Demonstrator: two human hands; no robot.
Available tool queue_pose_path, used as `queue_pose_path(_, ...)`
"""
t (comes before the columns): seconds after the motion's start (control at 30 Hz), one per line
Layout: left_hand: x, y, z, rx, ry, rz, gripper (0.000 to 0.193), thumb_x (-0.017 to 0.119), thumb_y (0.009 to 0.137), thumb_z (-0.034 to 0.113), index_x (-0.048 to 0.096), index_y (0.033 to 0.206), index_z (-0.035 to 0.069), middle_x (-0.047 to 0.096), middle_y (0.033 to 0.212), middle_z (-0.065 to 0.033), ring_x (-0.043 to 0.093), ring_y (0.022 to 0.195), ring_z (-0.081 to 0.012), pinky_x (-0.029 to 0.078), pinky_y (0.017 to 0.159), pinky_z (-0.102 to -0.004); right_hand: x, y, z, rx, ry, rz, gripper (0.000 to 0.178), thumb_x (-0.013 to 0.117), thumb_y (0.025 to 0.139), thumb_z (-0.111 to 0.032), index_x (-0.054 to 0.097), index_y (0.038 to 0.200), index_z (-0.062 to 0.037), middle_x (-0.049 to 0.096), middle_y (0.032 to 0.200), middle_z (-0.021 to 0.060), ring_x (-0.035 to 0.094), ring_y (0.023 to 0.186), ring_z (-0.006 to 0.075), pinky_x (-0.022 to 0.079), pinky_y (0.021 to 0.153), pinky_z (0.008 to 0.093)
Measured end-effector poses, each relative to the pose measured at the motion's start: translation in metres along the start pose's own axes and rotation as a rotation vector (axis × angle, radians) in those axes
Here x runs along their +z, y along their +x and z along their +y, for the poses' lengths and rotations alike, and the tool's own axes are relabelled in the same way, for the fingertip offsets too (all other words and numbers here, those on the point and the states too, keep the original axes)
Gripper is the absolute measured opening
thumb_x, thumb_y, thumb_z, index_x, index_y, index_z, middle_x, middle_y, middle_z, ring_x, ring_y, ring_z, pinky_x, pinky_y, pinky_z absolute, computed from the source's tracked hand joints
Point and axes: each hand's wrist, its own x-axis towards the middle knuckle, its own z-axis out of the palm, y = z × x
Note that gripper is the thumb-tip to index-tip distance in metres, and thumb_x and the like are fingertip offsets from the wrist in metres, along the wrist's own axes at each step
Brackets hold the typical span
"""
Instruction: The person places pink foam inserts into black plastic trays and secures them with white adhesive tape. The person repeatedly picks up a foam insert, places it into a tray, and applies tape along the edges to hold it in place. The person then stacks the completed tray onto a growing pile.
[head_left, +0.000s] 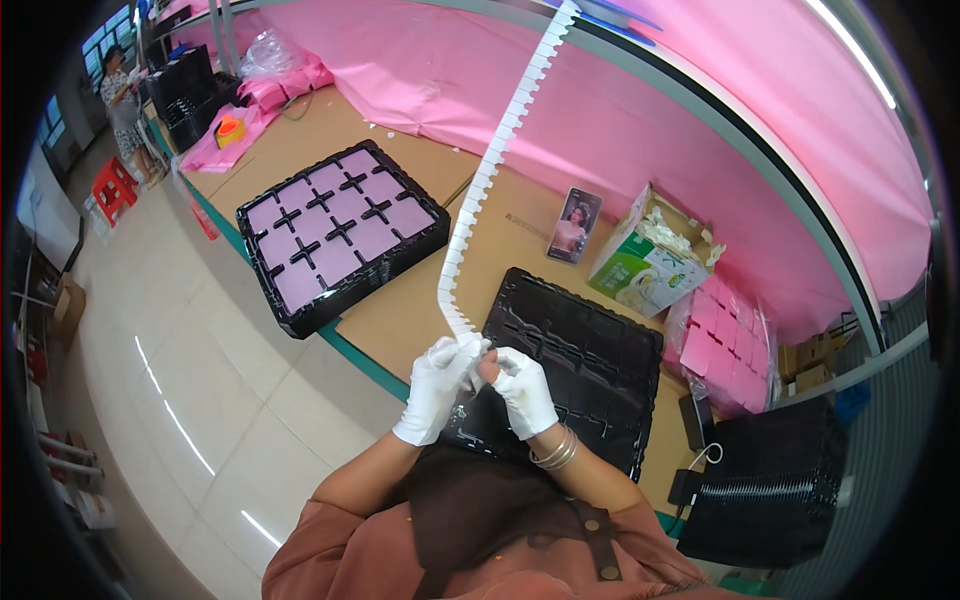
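Two gloved hands, left hand (437,385) and right hand (522,390), pinch one white strip (497,160); two black trays (590,360).

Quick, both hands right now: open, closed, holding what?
Left hand: closed on the lower end of the white notched strip.
Right hand: closed on the same strip's end.

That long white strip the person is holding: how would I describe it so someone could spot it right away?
Start at the brown worktable with its pink backdrop. Above the empty black tray near the person, both white-gloved hands, left hand and right hand, pinch the lower end of the white strip. It alone rises toward the top of the picture, thin, with notched, toothed edges.
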Motion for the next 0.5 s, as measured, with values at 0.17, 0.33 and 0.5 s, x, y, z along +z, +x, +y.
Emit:
queue_pose_path(0.17,-0.002,0.006,-0.006,-0.066,0.106,-0.042,0.018,0.066,0.093,0.018,0.072,0.095,0.001,0.067,0.076,-0.0002,0.059,0.068,-0.0071,0.046,0.062,-0.0216,-0.001,-0.008,-0.001,-0.278,-0.377,0.167,0.009,0.075,0.08,-0.008,0.069,0.087,-0.0042,0.066,0.085,0.0028,0.061,0.079,0.0149,0.048,0.073,0.0267)
queue_pose_path(0.33,-0.008,0.017,-0.015,-0.177,-0.162,0.078,0.02,0.069,0.092,0.024,0.07,0.085,0.005,0.067,0.076,0.0008,0.056,0.064,-0.0042,0.041,0.057,-0.0195,0.001,-0.016,-0.026,-0.656,-0.758,0.196,0.008,0.076,0.074,-0.007,0.068,0.077,-0.0055,0.063,0.096,0.0057,0.061,0.085,0.0185,0.048,0.075,0.0298)
queue_pose_path(0.5,-0.024,0.025,-0.02,-0.145,-0.019,0.133,0.022,0.067,0.093,0.026,0.072,0.089,0.006,0.068,0.078,0.0013,0.053,0.064,-0.003,0.037,0.055,-0.0199,-0.085,0.07,-0.009,-0.349,-0.5,0.2,0.009,0.075,0.079,-0.009,0.072,0.083,-0.0021,0.066,0.093,0.0076,0.064,0.087,0.018,0.051,0.078,0.0296)
